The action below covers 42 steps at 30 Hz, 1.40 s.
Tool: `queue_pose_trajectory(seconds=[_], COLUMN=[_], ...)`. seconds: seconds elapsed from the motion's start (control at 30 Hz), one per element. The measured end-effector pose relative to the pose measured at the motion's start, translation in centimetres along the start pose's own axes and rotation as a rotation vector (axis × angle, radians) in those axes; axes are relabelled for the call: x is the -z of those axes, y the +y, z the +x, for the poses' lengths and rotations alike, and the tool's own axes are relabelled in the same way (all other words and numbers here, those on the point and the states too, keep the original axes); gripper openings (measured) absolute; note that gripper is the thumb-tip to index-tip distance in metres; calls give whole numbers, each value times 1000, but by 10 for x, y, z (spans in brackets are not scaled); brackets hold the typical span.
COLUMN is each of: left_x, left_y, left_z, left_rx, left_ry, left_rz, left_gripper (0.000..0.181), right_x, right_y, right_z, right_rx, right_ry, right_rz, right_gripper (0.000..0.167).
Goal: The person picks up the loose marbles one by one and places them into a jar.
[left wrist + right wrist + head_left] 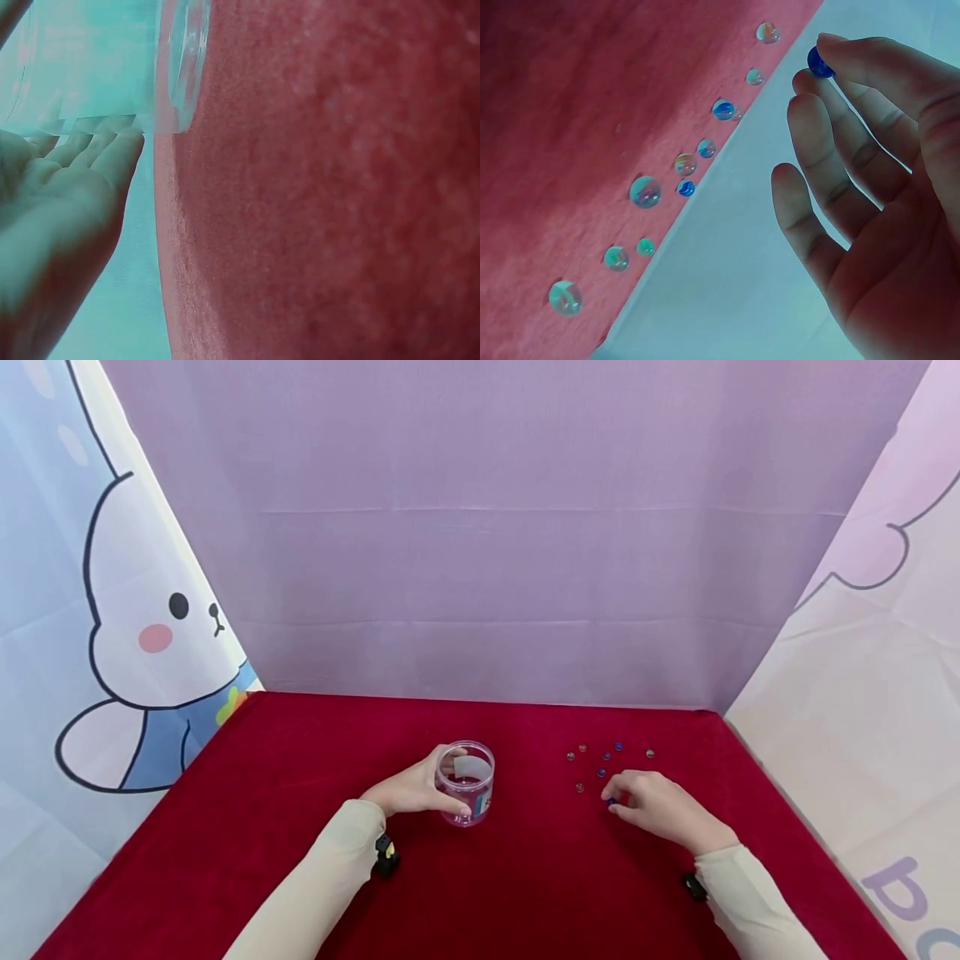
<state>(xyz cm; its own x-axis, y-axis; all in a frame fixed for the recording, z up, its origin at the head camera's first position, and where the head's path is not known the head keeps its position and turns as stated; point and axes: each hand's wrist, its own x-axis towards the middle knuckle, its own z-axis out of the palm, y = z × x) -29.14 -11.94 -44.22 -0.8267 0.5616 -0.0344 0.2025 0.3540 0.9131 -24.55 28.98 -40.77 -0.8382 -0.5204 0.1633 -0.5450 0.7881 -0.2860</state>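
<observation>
A clear plastic jar (465,785) with its mouth up and a label on its side is gripped by my left hand (417,787), thumb on the near side and fingers round the far side. In the left wrist view the fingers (116,154) lie along the jar's wall (90,60). My right hand (660,808) pinches a dark blue marble (819,63) between thumb and a fingertip, the other fingers loosely bent. Several glass marbles lie just beyond that hand, among them a blue marble (601,772) and a clear one (580,787).
Red cloth (510,893) covers the table. A purple curtain (480,568) hangs behind it, with printed cloths (165,610) at both sides. More marbles, including a greenish one (650,753), are scattered at the right half of the table.
</observation>
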Motion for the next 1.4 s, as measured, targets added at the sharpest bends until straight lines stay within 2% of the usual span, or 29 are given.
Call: queue_pose_trajectory(seconds=[0.4, 0.7, 0.93, 1.4], left_x=[0, 1, 2, 3], left_y=[1, 2, 3, 3], left_z=[1, 0, -1, -3], left_rx=[-40, -35, -29, -28], left_ry=[-30, -27, -23, -28], left_rz=[-38, -32, -35, -39], left_gripper=[92, 91, 92, 91], right_x=[-1, -3, -5, -7], right_y=[-11, -21, -29, -48], right_z=[11, 21, 28, 44], right_rx=[9, 46, 59, 147], right_ry=[-2, 3, 29, 101], right_rz=[17, 35, 36, 47], right_gripper=[15, 15, 17, 17])
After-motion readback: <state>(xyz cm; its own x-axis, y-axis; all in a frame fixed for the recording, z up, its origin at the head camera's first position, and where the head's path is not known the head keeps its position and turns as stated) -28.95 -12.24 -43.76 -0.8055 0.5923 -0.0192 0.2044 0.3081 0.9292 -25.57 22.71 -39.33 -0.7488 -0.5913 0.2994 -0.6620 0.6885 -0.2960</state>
